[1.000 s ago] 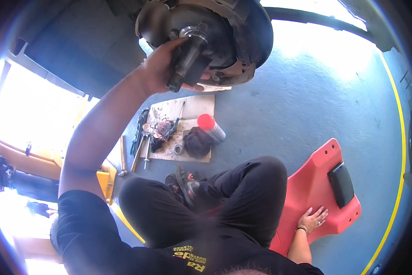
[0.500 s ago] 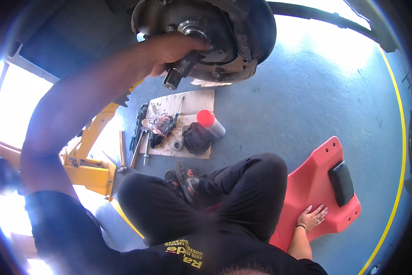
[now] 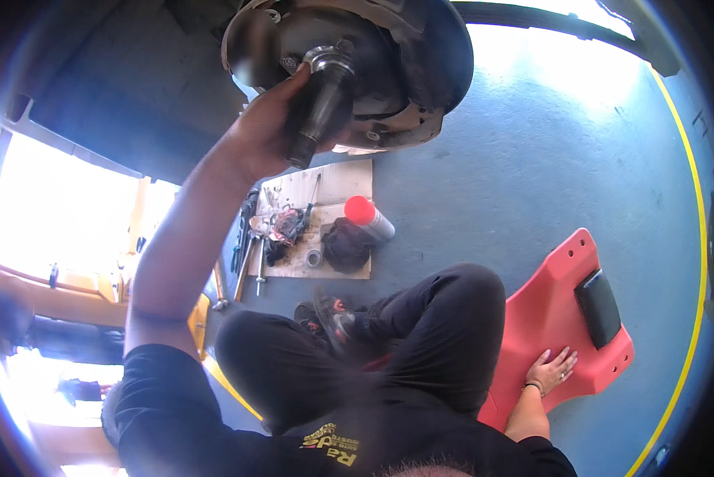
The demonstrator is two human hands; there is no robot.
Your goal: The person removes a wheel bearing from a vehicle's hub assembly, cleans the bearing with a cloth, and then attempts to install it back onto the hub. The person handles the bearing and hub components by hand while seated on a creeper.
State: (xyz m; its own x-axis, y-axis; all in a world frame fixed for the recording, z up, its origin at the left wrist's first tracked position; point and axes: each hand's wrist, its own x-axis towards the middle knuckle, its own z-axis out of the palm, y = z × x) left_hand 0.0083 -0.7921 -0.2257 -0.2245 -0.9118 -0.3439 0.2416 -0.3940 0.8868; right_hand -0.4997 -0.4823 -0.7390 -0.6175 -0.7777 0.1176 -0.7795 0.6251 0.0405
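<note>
Above me hangs a dark wheel hub assembly with a round backing plate point(image 3: 377, 87). A bare metal axle spindle point(image 3: 323, 111) sticks out of it toward me. My left hand point(image 3: 271, 131) is closed around the spindle from its left and underside, thumb up near the shiny collar point(image 3: 329, 57) at its base. Most of its fingers are hidden behind the spindle. At the lower right, my right hand point(image 3: 549, 372) lies flat with fingers spread on a red plastic creeper point(image 3: 528, 318), beside its black headrest pad point(image 3: 598, 308).
On the blue floor, a cardboard sheet point(image 3: 345, 183) carries a red-capped spray can point(image 3: 379, 226), dark cloth point(image 3: 345, 246), a metal ring point(image 3: 315, 258) and a screwdriver point(image 3: 315, 191). A hammer point(image 3: 219, 286) lies beside it. Yellow lift parts point(image 3: 79, 282) stand at left.
My left hand has shifted from across the hub face to the left and underside of the spindle, uncovering the spindle and collar. My right hand stays on the creeper.
</note>
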